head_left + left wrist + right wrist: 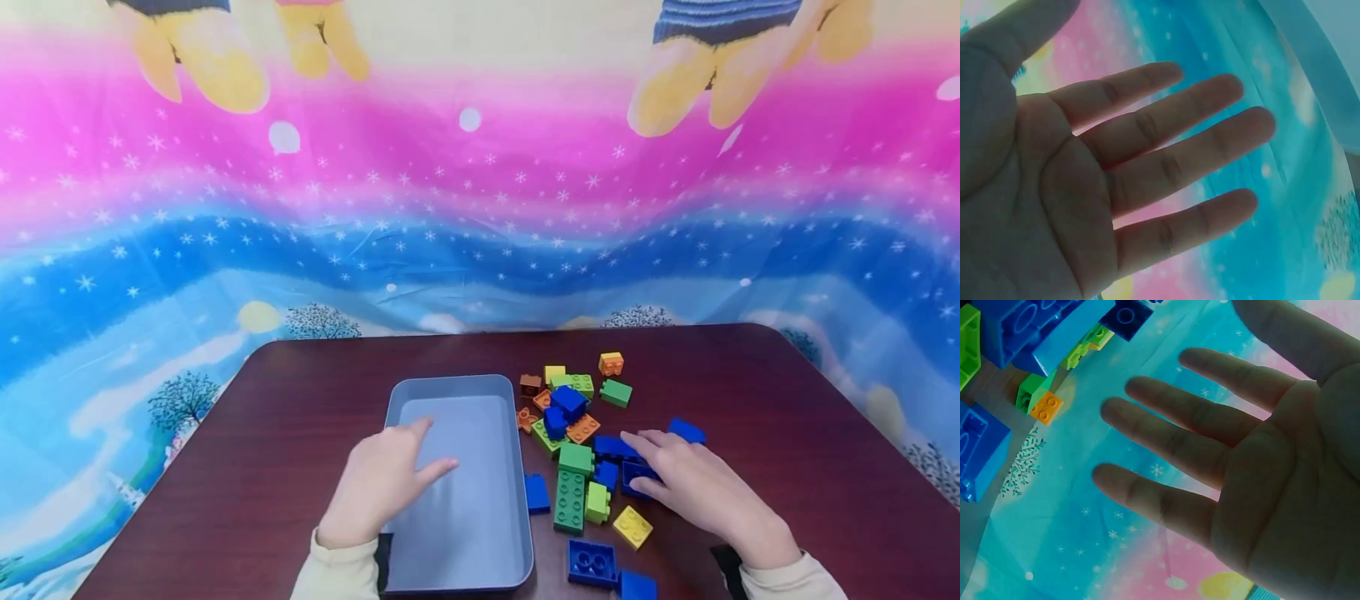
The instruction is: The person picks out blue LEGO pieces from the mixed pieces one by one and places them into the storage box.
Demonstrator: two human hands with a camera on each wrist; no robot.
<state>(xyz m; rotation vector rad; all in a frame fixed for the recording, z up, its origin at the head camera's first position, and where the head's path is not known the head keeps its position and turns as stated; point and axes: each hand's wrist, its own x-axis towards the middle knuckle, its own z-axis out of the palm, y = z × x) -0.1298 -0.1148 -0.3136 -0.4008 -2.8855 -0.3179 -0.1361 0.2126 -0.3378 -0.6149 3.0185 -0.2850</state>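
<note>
My left hand [381,482] hovers over the left side of a grey-blue rectangular tray [522,500]. Its fingers are spread and hold nothing, as the palm [1054,175] in the left wrist view confirms. On the other side, my right hand [697,483] hangs over the right edge of a pile of toy building bricks, with straight, parted fingers and a bare palm [1285,481]. Closest to its fingertips are a long blue brick [611,447] and a hollow-side-up blue brick [636,478], both partly hidden by the hand. Whether the fingers touch them I cannot tell.
Left of the right hand lie a green brick [570,500], a lime brick [597,502] and a yellow brick [633,527]. An orange brick [611,364] sits farther back. The dark wooden table [247,467] ends at a patterned cloth [480,250].
</note>
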